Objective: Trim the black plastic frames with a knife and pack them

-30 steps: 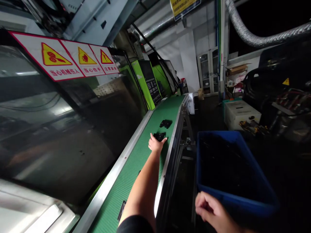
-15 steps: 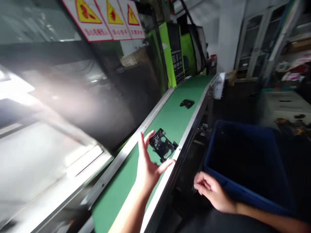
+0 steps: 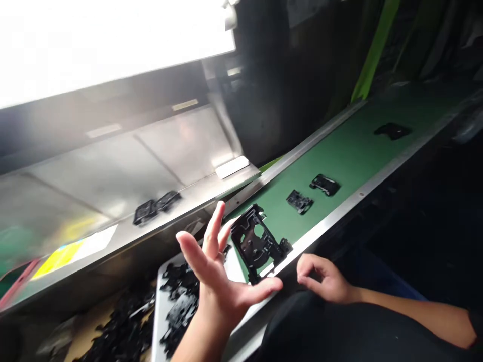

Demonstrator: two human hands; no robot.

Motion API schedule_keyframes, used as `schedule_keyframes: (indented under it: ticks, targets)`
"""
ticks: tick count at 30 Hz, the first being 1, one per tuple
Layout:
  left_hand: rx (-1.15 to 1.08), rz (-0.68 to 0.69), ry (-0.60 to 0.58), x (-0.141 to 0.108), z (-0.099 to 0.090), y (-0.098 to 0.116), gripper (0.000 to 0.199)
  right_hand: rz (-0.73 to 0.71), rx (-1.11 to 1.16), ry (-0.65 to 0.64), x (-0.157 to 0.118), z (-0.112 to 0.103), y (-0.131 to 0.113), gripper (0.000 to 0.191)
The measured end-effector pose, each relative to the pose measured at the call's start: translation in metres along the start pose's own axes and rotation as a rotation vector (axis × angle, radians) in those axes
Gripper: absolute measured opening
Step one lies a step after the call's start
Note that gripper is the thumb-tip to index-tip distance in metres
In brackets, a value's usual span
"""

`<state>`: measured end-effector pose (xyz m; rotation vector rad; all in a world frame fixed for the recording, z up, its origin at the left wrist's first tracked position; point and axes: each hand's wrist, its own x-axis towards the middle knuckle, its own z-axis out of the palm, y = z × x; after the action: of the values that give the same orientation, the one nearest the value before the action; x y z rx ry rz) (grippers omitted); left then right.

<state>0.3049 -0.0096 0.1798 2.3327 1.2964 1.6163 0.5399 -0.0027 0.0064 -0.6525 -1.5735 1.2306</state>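
My left hand (image 3: 226, 286) holds a black molded plastic part (image 3: 256, 244) over the near end of the green conveyor belt. The part is a flat frame with a round hole and cutouts, gripped at its edges between the thumb and a finger. The other fingers are spread away from it. My right hand (image 3: 324, 279) is at the belt's near rail, thumb and fingers curled into a pinch. Whether something small is in that pinch cannot be made out. Further along the belt lie two small black parts, one (image 3: 300, 201) nearer and one (image 3: 325, 185) just beyond.
Another black part (image 3: 392, 130) rides farther up the green belt (image 3: 339, 156). Two blurred dark parts (image 3: 156, 207) rest on the machine's metal ledge. Below left, a white tray (image 3: 155, 311) contains black pieces, beside a heap of black scraps (image 3: 121, 322).
My view has swung left and down, bringing the ledge, tray and scraps into sight. The left hand still holds the black plastic part; the right hand stays curled.
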Motion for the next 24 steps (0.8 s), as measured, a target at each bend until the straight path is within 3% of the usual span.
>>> schedule_keyframes:
  ticks: [3,6,11,13,15,17,20,22,24]
  targets:
    - [0.070,-0.069,-0.012,-0.030,-0.047,-0.014,0.136,0.004,-0.001,-0.055,0.005,0.036,-0.006,0.025]
    - [0.156,-0.219,-0.012,-0.074,-0.093,-0.052,0.134,0.042,0.019,-0.087,0.008,0.075,-0.008,0.027]
    - [0.442,-0.794,-0.115,-0.187,-0.183,-0.165,0.112,0.128,0.035,-0.161,0.008,0.134,-0.004,0.025]
    - [0.530,-0.922,-0.087,-0.227,-0.222,-0.208,0.103,0.144,0.041,-0.193,0.006,0.149,-0.002,0.024]
    - [0.610,-0.992,-0.043,-0.252,-0.256,-0.243,0.096,0.166,0.030,-0.180,0.003,0.158,-0.002,0.023]
    - [0.682,-1.033,-0.004,-0.260,-0.284,-0.270,0.092,0.196,0.005,-0.124,-0.001,0.162,-0.003,0.023]
    - [0.783,-1.056,0.045,-0.250,-0.310,-0.303,0.098,0.218,-0.011,-0.021,-0.006,0.168,-0.004,0.026]
    - [0.830,-1.045,0.076,-0.236,-0.313,-0.322,0.104,0.212,0.009,0.025,-0.008,0.171,-0.005,0.028]
    - [0.828,-0.960,0.076,-0.217,-0.296,-0.340,0.091,0.202,0.021,0.051,-0.008,0.171,-0.004,0.028]
